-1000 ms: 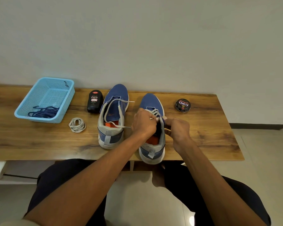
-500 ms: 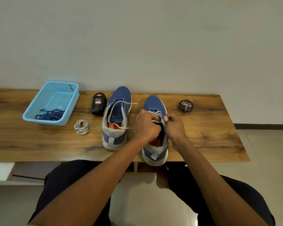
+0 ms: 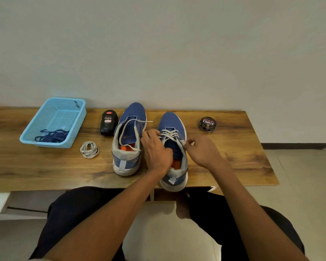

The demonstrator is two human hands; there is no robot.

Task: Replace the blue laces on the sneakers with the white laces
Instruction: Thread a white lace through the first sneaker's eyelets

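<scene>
Plainly, both hands were busy at the right sneaker, which stood near the front edge of the worktop. The right hand pinched an end of the white lace, fingers curled tight on it; the left hand was curled over the sneaker's tongue, though whether it held the other end was hidden.

A hard pull could have dragged the lace unevenly through the eyelets, leaving one end too short to tie, or tugged the heel off the edge, since it already overhung a little. The left sneaker carried only a loose white lace that could slip out if knocked.

Both sneakers looked like soft blue mesh with grey heels, white soles and orange insoles. The laces seemed flat woven cord. A spare coil of white lace lay on the grained wood; the blue laces sat tangled in a perforated plastic basket.
</scene>
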